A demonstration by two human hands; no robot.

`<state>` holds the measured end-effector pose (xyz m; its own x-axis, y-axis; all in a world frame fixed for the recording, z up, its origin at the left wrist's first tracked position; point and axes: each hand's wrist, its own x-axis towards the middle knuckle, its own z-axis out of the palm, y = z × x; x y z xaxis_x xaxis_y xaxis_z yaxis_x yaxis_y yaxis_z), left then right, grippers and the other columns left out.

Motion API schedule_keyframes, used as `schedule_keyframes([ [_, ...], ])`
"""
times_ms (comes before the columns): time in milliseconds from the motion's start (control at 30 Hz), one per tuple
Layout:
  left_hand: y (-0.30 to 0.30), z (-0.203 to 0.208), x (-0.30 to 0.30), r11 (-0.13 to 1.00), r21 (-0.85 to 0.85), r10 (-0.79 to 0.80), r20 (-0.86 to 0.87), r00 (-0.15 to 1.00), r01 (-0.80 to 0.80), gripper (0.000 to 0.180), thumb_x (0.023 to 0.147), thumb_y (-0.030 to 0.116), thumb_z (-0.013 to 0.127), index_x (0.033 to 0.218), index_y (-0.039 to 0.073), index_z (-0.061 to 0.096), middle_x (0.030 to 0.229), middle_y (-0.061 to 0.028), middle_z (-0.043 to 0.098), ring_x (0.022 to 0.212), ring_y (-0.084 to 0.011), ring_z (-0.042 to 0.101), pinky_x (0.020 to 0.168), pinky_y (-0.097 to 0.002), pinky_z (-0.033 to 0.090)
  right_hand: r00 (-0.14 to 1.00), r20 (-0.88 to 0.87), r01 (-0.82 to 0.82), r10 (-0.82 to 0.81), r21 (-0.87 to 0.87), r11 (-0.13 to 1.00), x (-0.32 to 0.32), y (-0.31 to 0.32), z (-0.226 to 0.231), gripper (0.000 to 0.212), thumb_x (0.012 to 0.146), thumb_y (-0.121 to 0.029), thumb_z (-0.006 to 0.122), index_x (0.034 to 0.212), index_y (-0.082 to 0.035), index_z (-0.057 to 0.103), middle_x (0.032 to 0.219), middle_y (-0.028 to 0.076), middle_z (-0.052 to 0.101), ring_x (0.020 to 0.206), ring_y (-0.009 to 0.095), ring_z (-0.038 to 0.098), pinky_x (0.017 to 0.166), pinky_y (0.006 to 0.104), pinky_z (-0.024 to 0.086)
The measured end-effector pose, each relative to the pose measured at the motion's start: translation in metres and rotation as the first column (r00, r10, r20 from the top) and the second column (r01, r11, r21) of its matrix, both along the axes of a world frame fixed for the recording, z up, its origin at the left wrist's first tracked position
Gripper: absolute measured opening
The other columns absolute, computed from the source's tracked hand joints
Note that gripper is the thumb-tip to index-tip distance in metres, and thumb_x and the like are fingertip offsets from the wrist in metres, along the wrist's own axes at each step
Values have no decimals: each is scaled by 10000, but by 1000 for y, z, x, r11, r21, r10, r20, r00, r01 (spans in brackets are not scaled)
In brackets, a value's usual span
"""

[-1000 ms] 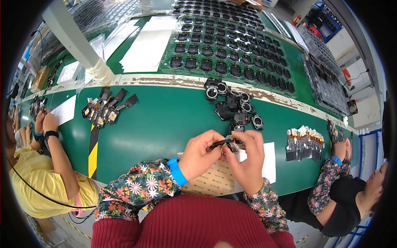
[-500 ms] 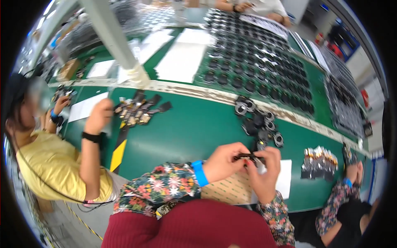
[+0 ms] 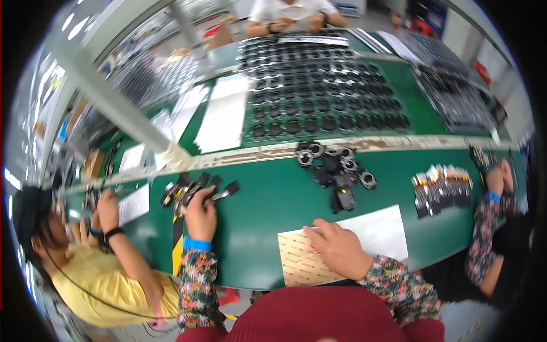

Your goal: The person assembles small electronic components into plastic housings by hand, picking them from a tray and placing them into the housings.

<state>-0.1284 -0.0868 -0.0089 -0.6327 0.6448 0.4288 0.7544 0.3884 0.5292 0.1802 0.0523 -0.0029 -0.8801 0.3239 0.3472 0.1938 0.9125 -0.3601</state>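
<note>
Left hand (image 3: 200,215) on black parts pile (image 3: 196,189), grip unclear; right hand (image 3: 337,248) flat, empty, on tan sheet (image 3: 299,263).

Matt green table mat (image 3: 268,199), glossy black plastic parts (image 3: 336,168), smooth tan paper sheet (image 3: 296,262), floral cloth sleeves (image 3: 196,285)

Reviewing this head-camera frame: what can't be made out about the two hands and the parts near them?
- Left hand: its fingers cover part of the pile of flat black parts; any grip is hidden.
- Right hand: rests on the tan sheet; anything under the palm is hidden.
- Black ring-shaped parts: too small and blurred to identify.
</note>
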Motion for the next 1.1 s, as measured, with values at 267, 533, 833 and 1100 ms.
schedule_keyframes([
  [267,28,25,37,999,25,-32,-406,913,46,306,720,-16,568,1021,30,605,969,-160,593,943,-349,549,830,-428,427,999,12,-44,42,144,989,11,0,-4,396,720,-120,579,1108,-42,579,1062,100,545,788,189,580,552,280,493],
  [533,75,29,173,631,-248,-756,16,654,735,376,671,182,712,1000,39,596,995,-133,568,950,-325,534,765,-402,475,833,-552,-56,47,1,998,18,7,22,398,614,-63,666,1007,-39,611,975,104,587,750,233,617,576,313,507],
  [833,99,23,200,627,-316,-709,149,690,712,250,716,245,669,852,57,575,818,-136,597,776,-359,588,693,-444,472,811,-585,-48,18,-35,998,35,8,26,385,603,-49,679,986,-45,639,911,93,585,697,241,614,572,313,503],
  [1100,91,67,167,555,126,-756,488,436,822,176,880,210,597,882,33,602,766,-86,620,641,-130,544,564,-305,452,750,-532,-317,393,233,919,67,2,61,317,703,-141,625,1007,-53,639,878,83,602,631,192,596,490,290,455],
])
